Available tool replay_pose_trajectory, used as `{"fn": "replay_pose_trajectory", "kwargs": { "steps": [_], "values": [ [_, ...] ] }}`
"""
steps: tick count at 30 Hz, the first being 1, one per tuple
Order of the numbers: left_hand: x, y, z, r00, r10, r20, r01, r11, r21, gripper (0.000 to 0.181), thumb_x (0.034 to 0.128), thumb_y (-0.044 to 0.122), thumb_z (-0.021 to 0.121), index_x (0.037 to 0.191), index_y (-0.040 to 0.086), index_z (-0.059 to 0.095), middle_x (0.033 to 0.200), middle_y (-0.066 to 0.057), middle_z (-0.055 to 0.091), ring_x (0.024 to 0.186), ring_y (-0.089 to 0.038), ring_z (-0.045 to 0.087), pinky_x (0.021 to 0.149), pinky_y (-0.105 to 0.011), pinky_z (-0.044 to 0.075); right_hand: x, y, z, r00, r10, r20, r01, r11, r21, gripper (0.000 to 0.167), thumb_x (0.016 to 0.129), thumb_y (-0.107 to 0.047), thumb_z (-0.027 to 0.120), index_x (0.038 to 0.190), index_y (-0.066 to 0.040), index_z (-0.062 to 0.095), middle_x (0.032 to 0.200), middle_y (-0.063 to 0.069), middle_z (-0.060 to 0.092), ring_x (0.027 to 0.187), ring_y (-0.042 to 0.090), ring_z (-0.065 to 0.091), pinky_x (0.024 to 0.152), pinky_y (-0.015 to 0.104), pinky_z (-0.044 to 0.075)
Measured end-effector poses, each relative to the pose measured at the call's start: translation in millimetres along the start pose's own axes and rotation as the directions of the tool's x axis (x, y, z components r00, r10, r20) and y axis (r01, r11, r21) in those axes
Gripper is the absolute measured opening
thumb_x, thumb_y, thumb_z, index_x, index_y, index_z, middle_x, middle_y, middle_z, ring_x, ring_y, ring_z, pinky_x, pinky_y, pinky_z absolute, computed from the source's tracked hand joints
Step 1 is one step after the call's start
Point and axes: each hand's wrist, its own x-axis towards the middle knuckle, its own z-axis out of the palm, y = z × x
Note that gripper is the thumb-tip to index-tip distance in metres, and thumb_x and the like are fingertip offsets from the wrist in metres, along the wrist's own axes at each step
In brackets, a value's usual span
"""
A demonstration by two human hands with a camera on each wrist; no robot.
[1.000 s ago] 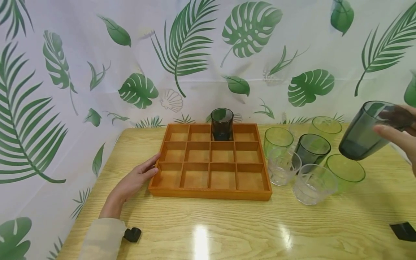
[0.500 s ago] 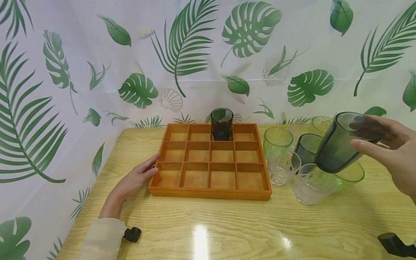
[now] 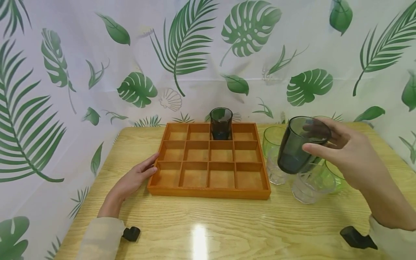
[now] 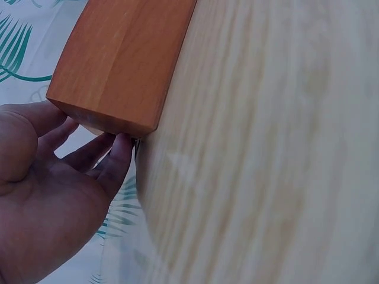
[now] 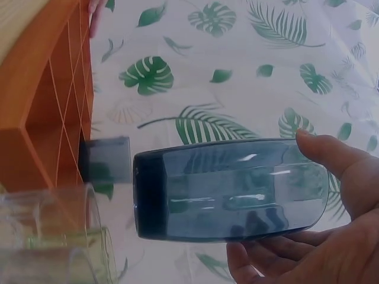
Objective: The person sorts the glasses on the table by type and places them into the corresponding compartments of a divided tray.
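My right hand (image 3: 341,148) grips a tall smoky-grey drinking glass (image 3: 297,151) near its rim, thumb on the near side. It hangs tilted above the cluster of glasses, right of the wooden compartment tray (image 3: 208,193). In the right wrist view, the held glass (image 5: 231,192) lies across the picture with its dark base toward the tray. My left hand (image 3: 133,180) rests against the tray's left side; the left wrist view shows its fingers (image 4: 121,160) touching the end wall. Another smoky-grey glass (image 3: 221,124) stands in a back-row compartment, third from the left.
Green-tinted glasses (image 3: 271,139) and clear glasses (image 3: 310,187) stand close together on the wooden table (image 3: 162,224), right of the tray. Some are partly hidden behind my right hand and the held glass. A leaf-patterned cloth (image 3: 195,54) hangs behind the table.
My right hand has come in from the right edge, carrying the smoky-grey glass leftward and slightly down toward the tray; the glass is now more upright. My left hand stays at the tray.
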Motion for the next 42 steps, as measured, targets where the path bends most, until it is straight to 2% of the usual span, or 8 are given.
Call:
{"fn": "replay_pose_trajectory", "kwargs": {
  "steps": [7,12,16,23,27,31,37,42],
  "values": [
    [-1.4,2.0,-0.5,1.000,-0.005,-0.003,0.005,1.000,0.004,0.062,0.1128,0.031,0.045,0.167,0.018,0.019,0.172,-0.010,0.012,0.158,-0.035,0.007,0.124,-0.060,0.009,6.3,-12.7,23.8,0.996,-0.006,0.090,0.003,1.000,0.031,0.068,0.095,-0.019,0.078,0.156,-0.014,0.046,0.132,-0.003,0.060,0.108,0.002,0.062,0.079,0.014,0.052],
    [-1.7,1.8,-0.9,1.000,-0.007,-0.004,0.007,1.000,0.000,0.062,0.1128,0.030,0.045,0.167,0.019,0.019,0.172,-0.010,0.012,0.158,-0.035,0.007,0.124,-0.060,0.008,12.4,-21.9,44.0,0.988,0.005,0.155,-0.011,0.999,0.036,0.070,0.095,-0.027,0.079,0.156,-0.016,0.046,0.141,0.006,0.055,0.123,0.020,0.059,0.084,0.014,0.051],
    [-1.1,0.8,-0.4,1.000,-0.007,-0.002,0.007,1.000,-0.010,0.062,0.1127,0.030,0.046,0.167,0.019,0.019,0.172,-0.009,0.011,0.158,-0.034,0.006,0.124,-0.059,0.008,17.5,-27.7,59.1,0.978,0.047,0.204,-0.067,0.994,0.090,0.077,0.093,-0.028,0.081,0.159,-0.015,0.043,0.144,0.011,0.052,0.127,0.031,0.057,0.085,0.017,0.052],
    [-1.7,-0.1,-0.4,1.000,-0.004,-0.005,0.004,1.000,-0.002,0.063,0.1126,0.031,0.046,0.167,0.018,0.019,0.172,-0.009,0.011,0.158,-0.034,0.006,0.124,-0.059,0.008,26.0,-33.8,85.7,0.965,0.053,0.255,-0.095,0.983,0.155,0.079,0.089,-0.029,0.084,0.156,-0.012,0.045,0.141,0.011,0.057,0.120,0.026,0.061,0.086,0.025,0.055],
    [-2.0,0.8,0.0,1.000,-0.006,-0.009,0.006,1.000,-0.005,0.063,0.1123,0.032,0.046,0.167,0.017,0.019,0.172,-0.010,0.011,0.158,-0.034,0.005,0.124,-0.059,0.007,30.9,-35.3,97.7,0.960,0.075,0.269,-0.116,0.983,0.140,0.084,0.087,-0.036,0.086,0.155,-0.009,0.045,0.144,0.009,0.056,0.123,0.027,0.059,0.097,0.038,0.053],
    [-2.0,1.4,0.8,1.000,-0.009,-0.012,0.009,1.000,-0.005,0.064,0.1120,0.032,0.047,0.167,0.017,0.019,0.172,-0.010,0.012,0.158,-0.034,0.005,0.124,-0.059,0.007,36.3,-38.4,108.7,0.956,0.120,0.269,-0.147,0.985,0.085,0.093,0.084,-0.047,0.086,0.158,-0.012,0.042,0.154,0.010,0.048,0.137,0.031,0.048,0.107,0.055,0.045],
    [-1.1,1.4,1.7,1.000,-0.005,-0.010,0.005,1.000,-0.001,0.064,0.1120,0.032,0.047,0.167,0.017,0.018,0.172,-0.011,0.011,0.158,-0.035,0.005,0.124,-0.060,0.007,50.6,-43.6,126.5,0.958,0.113,0.262,-0.133,0.989,0.060,0.090,0.083,-0.046,0.086,0.158,-0.019,0.045,0.152,0.008,0.051,0.138,0.032,0.049,0.109,0.058,0.042],
    [0.7,0.6,1.4,1.000,-0.006,-0.014,0.006,1.000,-0.007,0.064,0.1118,0.033,0.047,0.167,0.018,0.019,0.172,-0.010,0.012,0.158,-0.034,0.006,0.124,-0.059,0.007,63.6,-46.7,140.8,0.958,0.102,0.269,-0.135,0.985,0.107,0.092,0.085,-0.038,0.086,0.160,-0.012,0.040,0.155,0.011,0.048,0.141,0.033,0.046,0.111,0.055,0.042]
  ]
}}
